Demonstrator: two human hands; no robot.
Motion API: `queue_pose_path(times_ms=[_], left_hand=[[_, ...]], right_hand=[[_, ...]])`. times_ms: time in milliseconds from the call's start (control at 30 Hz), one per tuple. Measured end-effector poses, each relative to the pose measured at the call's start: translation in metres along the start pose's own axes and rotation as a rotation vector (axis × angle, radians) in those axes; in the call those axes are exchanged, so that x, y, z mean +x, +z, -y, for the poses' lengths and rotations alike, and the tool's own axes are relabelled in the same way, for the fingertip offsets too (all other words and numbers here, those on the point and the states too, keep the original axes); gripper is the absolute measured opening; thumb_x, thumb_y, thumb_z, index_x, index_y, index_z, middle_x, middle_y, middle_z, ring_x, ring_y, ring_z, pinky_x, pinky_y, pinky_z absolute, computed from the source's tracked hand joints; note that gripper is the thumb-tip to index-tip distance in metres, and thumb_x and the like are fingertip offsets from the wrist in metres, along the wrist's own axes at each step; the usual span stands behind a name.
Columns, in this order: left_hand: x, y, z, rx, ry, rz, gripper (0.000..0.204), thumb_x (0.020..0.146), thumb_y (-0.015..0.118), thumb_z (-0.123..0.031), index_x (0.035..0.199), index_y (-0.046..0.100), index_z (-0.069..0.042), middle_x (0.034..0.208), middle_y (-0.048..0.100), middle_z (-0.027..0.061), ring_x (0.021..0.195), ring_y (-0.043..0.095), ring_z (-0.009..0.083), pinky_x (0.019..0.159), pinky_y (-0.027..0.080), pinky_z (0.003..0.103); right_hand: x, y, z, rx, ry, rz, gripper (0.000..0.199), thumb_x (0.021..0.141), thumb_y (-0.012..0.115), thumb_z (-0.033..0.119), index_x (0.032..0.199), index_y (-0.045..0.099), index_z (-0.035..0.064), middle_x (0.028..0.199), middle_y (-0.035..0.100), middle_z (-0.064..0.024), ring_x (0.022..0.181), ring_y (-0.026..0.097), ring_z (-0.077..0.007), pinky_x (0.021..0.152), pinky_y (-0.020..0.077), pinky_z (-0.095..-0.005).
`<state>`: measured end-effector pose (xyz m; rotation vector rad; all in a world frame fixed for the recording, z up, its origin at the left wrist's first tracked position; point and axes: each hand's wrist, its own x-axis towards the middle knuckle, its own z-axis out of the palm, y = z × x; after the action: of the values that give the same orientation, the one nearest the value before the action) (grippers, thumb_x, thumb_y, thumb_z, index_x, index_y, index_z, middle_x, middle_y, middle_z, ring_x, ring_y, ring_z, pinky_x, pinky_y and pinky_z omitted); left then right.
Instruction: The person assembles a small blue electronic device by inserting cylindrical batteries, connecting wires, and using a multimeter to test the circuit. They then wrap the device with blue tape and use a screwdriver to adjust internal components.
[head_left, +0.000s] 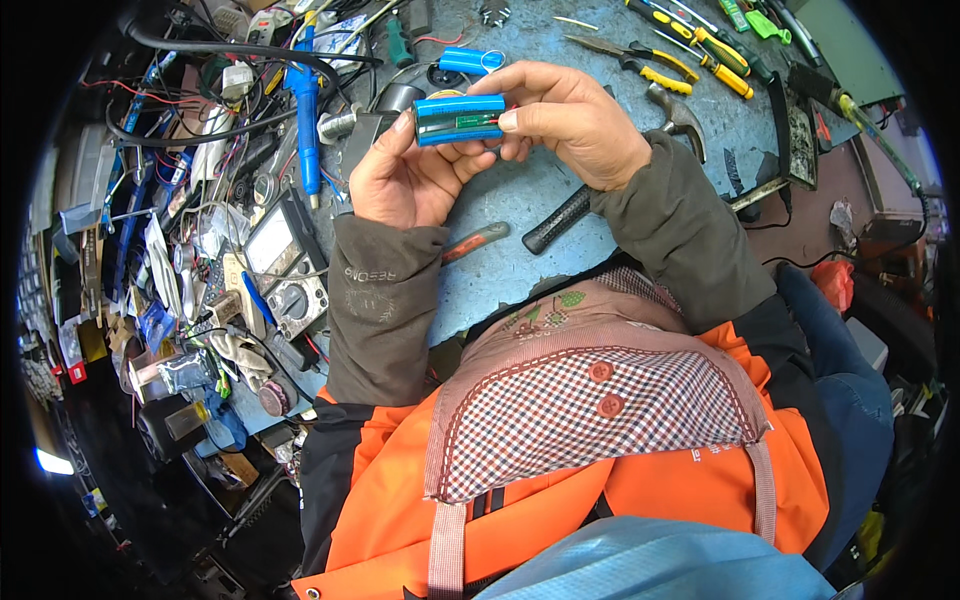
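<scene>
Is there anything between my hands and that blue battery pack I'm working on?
Nothing visible does. The left hand and right hand both grip the blue battery pack directly, fingers on its ends and sides, above the workbench. The hammer lies on the bench beneath the right wrist, apart from the pack.

Grey multimeter (pixel 285 262) with pale rectangular screen at nine o'clock; small clear plastic bags (pixel 185 372) at eight o'clock, along the bench's cluttered left edge.
</scene>
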<state>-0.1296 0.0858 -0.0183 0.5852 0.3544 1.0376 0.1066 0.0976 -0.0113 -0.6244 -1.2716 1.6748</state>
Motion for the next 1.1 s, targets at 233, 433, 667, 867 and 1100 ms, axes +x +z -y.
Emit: queue_pose_path(times_ms=[233,433,667,867,1100], left_hand=[[-0.002,-0.001,-0.001,0.002,-0.034,0.090,0.053,0.109,0.052,-0.036,0.140,0.059,0.005,0.122,0.073,0.0242,0.109,0.073,0.0348,0.097,0.060,0.052],[-0.002,-0.003,0.001,0.049,-0.007,0.095,0.051,0.109,0.053,-0.036,0.145,0.055,0.001,0.134,0.069,0.0223,0.117,0.070,0.0356,0.097,0.058,0.050],[-0.004,0.003,0.000,0.041,-0.024,0.149,0.053,0.109,0.054,-0.037,0.147,0.053,0.000,0.139,0.066,0.0233,0.126,0.066,0.0408,0.101,0.056,0.053],[-0.006,0.005,0.003,0.086,-0.014,0.139,0.057,0.108,0.054,-0.040,0.149,0.051,0.000,0.142,0.064,0.0246,0.129,0.064,0.0423,0.112,0.050,0.060],[-0.002,-0.007,0.000,0.051,-0.028,0.168,0.067,0.104,0.058,-0.049,0.149,0.054,0.000,0.142,0.063,0.0250,0.125,0.064,0.0425,0.108,0.050,0.056]], right_hand=[[-0.001,-0.003,0.002,-0.036,0.025,0.041,0.037,0.099,0.069,0.015,0.134,0.069,0.0013,0.100,0.074,-0.0041,0.082,0.069,-0.0101,0.074,0.0552,-0.0255],[-0.001,-0.005,-0.002,-0.042,0.055,-0.053,0.035,0.097,0.072,0.017,0.129,0.071,0.0023,0.097,0.073,-0.0031,0.080,0.068,-0.0095,0.071,0.0530,-0.0256],[-0.003,-0.004,0.004,-0.067,0.034,-0.102,0.030,0.095,0.076,0.016,0.119,0.077,-0.0010,0.090,0.074,-0.0049,0.075,0.065,-0.0114,0.067,0.0514,-0.0261],[-0.001,-0.006,-0.005,-0.042,0.037,-0.039,0.029,0.094,0.077,0.014,0.119,0.078,-0.0008,0.090,0.073,-0.0046,0.073,0.060,-0.0104,0.067,0.0498,-0.0257],[-0.001,-0.004,-0.005,-0.054,0.043,-0.017,0.030,0.095,0.076,0.015,0.120,0.077,-0.0006,0.091,0.073,-0.0052,0.074,0.060,-0.0100,0.067,0.0492,-0.0253]])
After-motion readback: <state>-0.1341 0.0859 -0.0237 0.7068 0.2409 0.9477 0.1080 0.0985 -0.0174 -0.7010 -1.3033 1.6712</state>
